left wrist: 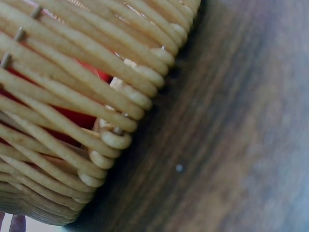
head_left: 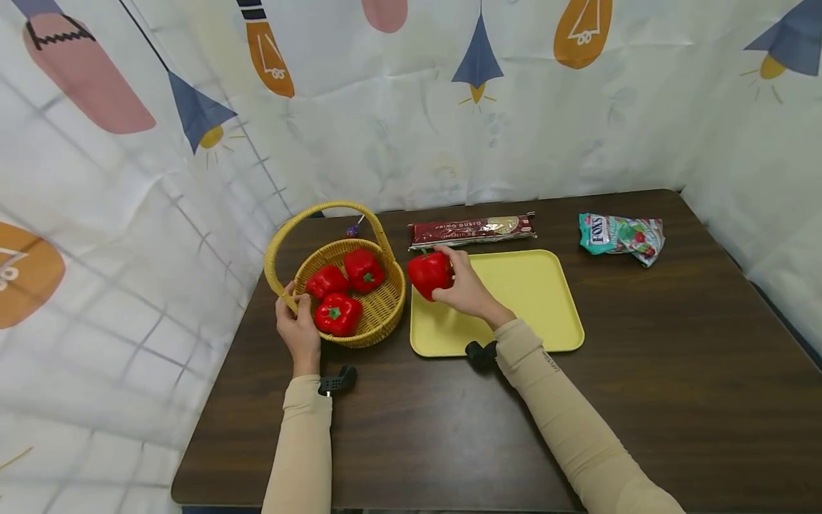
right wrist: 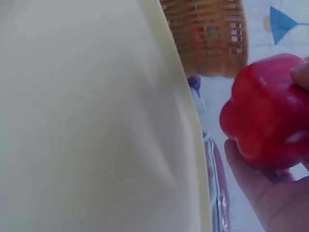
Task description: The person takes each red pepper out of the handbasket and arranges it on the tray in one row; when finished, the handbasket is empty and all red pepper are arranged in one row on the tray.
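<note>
A red bell pepper (head_left: pixel 429 274) with a green stem is held between the thumb and fingers of my right hand (head_left: pixel 469 289), above the left edge of a yellow tray (head_left: pixel 514 300). In the right wrist view the same pepper (right wrist: pixel 270 113) shows its lobed underside, off the tray's edge. My left hand (head_left: pixel 299 330) grips the left side of a yellow wicker basket (head_left: pixel 384 323) near the foot of its arched handle. Three more red bell peppers (head_left: pixel 338 315) lie inside the basket. The left wrist view shows mostly the basket's woven wall (left wrist: pixel 67 92), with red visible through the gaps.
Behind the tray lies a dark red spaghetti packet (head_left: pixel 472 230). A teal Fox's candy bag (head_left: pixel 621 237) is at the back right. A purple-wrapped lollipop (head_left: pixel 352 230) sits behind the basket. Patterned white cloth (head_left: pixel 411 128) hangs along the back of the brown table (head_left: pixel 411 442).
</note>
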